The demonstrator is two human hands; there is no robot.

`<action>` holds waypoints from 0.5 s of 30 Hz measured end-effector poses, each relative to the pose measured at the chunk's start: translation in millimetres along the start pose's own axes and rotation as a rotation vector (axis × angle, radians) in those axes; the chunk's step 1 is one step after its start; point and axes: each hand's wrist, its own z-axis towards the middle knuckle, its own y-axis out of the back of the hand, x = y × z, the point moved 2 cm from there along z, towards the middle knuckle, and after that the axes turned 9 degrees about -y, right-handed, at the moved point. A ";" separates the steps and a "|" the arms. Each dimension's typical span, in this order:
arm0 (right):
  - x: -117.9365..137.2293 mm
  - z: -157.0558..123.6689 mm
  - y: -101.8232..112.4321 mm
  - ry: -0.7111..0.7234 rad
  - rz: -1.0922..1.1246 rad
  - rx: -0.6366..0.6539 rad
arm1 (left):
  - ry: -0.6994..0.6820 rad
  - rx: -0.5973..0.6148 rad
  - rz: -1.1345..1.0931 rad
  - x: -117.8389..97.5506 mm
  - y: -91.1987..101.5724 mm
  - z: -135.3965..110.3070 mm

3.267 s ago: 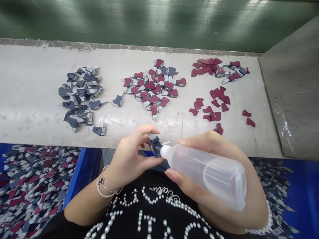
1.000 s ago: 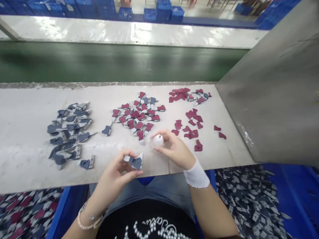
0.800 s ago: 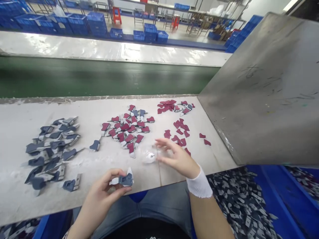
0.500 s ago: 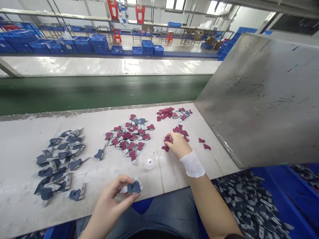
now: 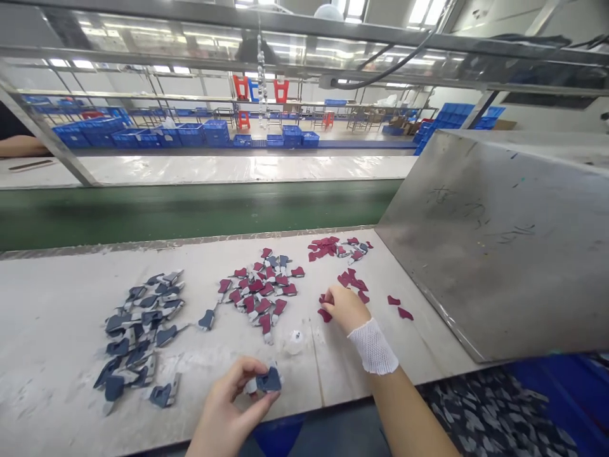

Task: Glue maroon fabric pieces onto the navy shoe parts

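Observation:
My left hand (image 5: pixel 233 412) pinches a small dark blue and grey piece (image 5: pixel 267 381) above the near edge of the white worktable (image 5: pixel 57 317). My right hand (image 5: pixel 346 306), with a white mesh cuff at the wrist, rests fingers down on loose red pieces (image 5: pixel 353 284) on the right part of the table, and its fingertips are curled over one. A clear squeeze bottle (image 5: pixel 294 341) lies on the table between my hands, untouched.
A heap of blue-grey pieces (image 5: pixel 137 317) lies left, and a heap of red-topped pieces (image 5: pixel 261 289) lies in the middle. A slanted metal plate (image 5: pixel 499 241) stands right. A green conveyor belt (image 5: pixel 190 209) runs behind. Blue crates stand far back.
My right hand set the bottle down on the table and moved right to the loose red pieces. The camera tilted upward. My left hand kept its hold on the blue piece.

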 end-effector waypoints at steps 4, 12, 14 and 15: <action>3.3 -30.3 13.1 0.075 0.130 0.056 | -0.018 0.005 -0.057 -3.3 -1.7 -0.9; 20.9 -126.5 5.2 0.299 0.569 0.510 | -0.121 -0.011 -0.101 -8.6 -15.3 -8.2; 23.9 -135.4 -7.1 0.233 0.761 0.580 | -0.182 -0.009 -0.058 -10.0 -17.1 -9.8; 24.4 -136.7 -12.5 0.188 0.834 0.586 | -0.213 -0.008 -0.026 -11.0 -17.3 -10.3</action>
